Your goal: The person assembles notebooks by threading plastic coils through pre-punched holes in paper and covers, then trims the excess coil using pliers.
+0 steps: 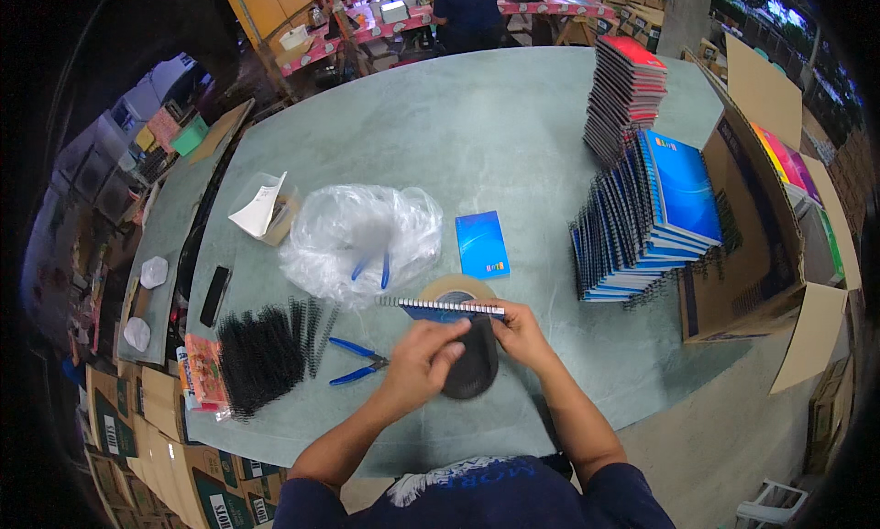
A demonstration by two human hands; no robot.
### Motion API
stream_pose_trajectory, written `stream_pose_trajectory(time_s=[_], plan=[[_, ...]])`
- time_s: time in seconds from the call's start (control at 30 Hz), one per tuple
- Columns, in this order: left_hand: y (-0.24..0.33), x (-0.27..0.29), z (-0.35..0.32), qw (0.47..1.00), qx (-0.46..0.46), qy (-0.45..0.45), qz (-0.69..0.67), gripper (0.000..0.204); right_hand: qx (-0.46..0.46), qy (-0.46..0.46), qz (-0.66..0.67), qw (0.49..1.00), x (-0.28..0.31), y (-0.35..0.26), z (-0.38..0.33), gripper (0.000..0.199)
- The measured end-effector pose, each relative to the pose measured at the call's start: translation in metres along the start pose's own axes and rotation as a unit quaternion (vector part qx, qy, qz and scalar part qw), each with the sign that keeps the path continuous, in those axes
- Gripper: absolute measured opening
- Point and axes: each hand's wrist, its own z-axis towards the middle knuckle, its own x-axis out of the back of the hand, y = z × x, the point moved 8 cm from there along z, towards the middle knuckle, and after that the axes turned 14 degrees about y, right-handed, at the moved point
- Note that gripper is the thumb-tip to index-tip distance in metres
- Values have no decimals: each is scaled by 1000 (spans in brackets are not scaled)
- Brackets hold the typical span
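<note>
A blue notebook (431, 314) is held with its bound edge up, in front of me at the table's middle. A dark wire coil (392, 302) runs along that edge and sticks out past its left end. My right hand (524, 335) grips the notebook's right end. My left hand (423, 359) is closed at the notebook's near side, its thumb apart from the index finger; the other fingertips are partly hidden. Below the notebook lies a dark oval pad (472, 369), and behind it a roll of tape (443, 288). Blue-handled pliers (359, 361) rest beside my left hand.
Many black coils (261, 359) lie at left, near a black bar (215, 295). Beyond sit a clear plastic bag (357, 236), a container (270, 213) and a blue notebook (483, 245). Stacked blue (678, 185) and red notebooks (628, 93) stand right, beside an open carton (747, 226).
</note>
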Motion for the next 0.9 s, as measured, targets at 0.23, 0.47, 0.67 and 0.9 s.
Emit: stream_pose_trajectory(time_s=[0.23,0.47,0.67,0.9], plan=[[6,-15,-27,978,-108,-94,150,31,16,-18,35,999,-7,-19,-4,28],[24,16,35,921,-203,26,331,32,19,4,149,989,-5,-38,-6,20],[25,10,53,969,-153,43,187,20,-23,10,-6,1000,2,-4,-3,20],[31,-17,60,977,-185,-18,101,25,6,8,-60,998,6,-2,-3,18]])
